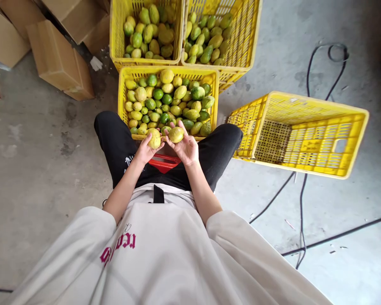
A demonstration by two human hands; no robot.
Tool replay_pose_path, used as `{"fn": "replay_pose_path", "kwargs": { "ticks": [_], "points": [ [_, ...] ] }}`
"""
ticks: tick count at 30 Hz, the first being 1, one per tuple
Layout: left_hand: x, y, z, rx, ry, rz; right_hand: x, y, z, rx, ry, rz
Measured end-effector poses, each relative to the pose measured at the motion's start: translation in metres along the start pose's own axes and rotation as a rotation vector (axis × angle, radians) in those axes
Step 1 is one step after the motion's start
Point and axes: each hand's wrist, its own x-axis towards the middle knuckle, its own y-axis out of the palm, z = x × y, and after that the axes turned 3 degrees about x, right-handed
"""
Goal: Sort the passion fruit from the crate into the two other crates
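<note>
My left hand (143, 151) holds a yellow lemon (154, 139), its fingers curled round the fruit's side. A second lemon (176, 134), yellow with a green tinge, rests in my right hand (189, 149) against the fingers, palm turned up. Both hands are close together over the near rim of a yellow crate (120, 101). Inside that crate lie many lemons, from yellow to dark green (167, 99). Between my knees, below the hands, part of a red plastic seat (164, 162) shows.
Two more yellow crates, a left one (114, 34) and a right one (252, 34), hold lemons behind the near crate. A yellow crate (324, 146) lies at right with bare mesh showing. Cardboard boxes (59, 59) stand at upper left. Black cable (301, 203) crosses the concrete floor.
</note>
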Motion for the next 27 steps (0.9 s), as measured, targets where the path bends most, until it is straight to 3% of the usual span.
{"fn": "replay_pose_path", "kwargs": {
  "ticks": [5,11,22,27],
  "points": [
    [-0.002,0.001,-0.003,-0.074,0.012,0.054,0.008,-0.008,-0.003,0.039,0.085,-0.113],
    [-0.001,0.002,-0.002,0.023,-0.081,-0.014,0.012,-0.01,-0.004,0.092,0.095,-0.205],
    [-0.004,0.003,-0.003,-0.086,0.06,0.029,-0.003,0.002,0.002,0.074,-0.083,-0.03],
    [0.001,0.002,-0.002,-0.033,0.069,-0.053,0.004,-0.012,0.002,0.197,0.0,0.041]
  ]
}}
